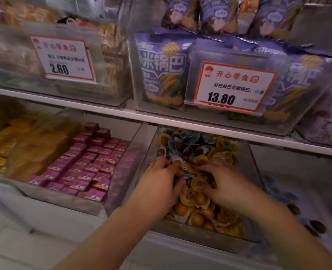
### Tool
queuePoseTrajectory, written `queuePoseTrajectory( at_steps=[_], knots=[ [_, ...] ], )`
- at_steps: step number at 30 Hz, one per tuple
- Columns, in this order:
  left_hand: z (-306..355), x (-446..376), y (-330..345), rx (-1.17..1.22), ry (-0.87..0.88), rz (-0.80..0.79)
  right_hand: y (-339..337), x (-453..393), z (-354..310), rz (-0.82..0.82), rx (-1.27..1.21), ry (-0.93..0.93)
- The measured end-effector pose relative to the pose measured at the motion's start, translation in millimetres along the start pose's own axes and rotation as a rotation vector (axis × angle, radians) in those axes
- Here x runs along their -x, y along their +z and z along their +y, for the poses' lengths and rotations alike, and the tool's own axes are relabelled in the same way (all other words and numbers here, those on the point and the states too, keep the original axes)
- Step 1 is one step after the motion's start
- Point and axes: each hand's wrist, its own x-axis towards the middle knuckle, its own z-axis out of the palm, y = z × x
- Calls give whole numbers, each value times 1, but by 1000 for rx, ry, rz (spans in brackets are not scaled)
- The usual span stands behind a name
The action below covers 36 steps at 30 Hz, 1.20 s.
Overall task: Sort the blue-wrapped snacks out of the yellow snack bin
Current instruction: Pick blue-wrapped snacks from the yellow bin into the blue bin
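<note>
Both hands (192,184) buried among blue-wrapped snacks (192,175).

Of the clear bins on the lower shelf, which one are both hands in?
The mixed snack bin with yellow- and blue-wrapped round snacks, right of the pink box bin. The left hand and right hand are both buried in it.

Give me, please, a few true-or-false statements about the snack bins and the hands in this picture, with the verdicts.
1. Both hands are in the same bin. True: the left hand and right hand dig in the yellow snack bin.
2. That bin holds only yellow-wrapped snacks. False: blue-wrapped snacks lie at its back.
3. The bin to its left holds pink packets. True.
4. The price tag above reads 2.60. False: it reads 13.80.
</note>
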Motion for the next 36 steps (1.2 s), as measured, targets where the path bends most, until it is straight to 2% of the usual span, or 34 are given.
queuePoseTrajectory(
  at_steps=[4,7,13,18,23,27,33,36],
  knots=[
    [5,0,-1,7,8,33,-2,-1,2,10,30,-4],
    [6,-3,-5,124,-55,69,-4,4,3,55,32,-19],
    [11,-7,-11,360,-153,183,-4,14,-2,278,-138,-140],
    [12,-8,-14,371,-170,270,23,6,-9,168,-41,-199],
    [12,-5,-12,69,-11,208,27,-4,-9,114,12,-167],
    [10,-7,-13,116,-59,233,27,-9,-16,102,3,-133],
    [10,-9,-14,192,-103,250,20,-3,-13,192,-296,7],
    [9,-10,-15,267,-150,252,22,-2,-12,179,-306,34]
  ],
)
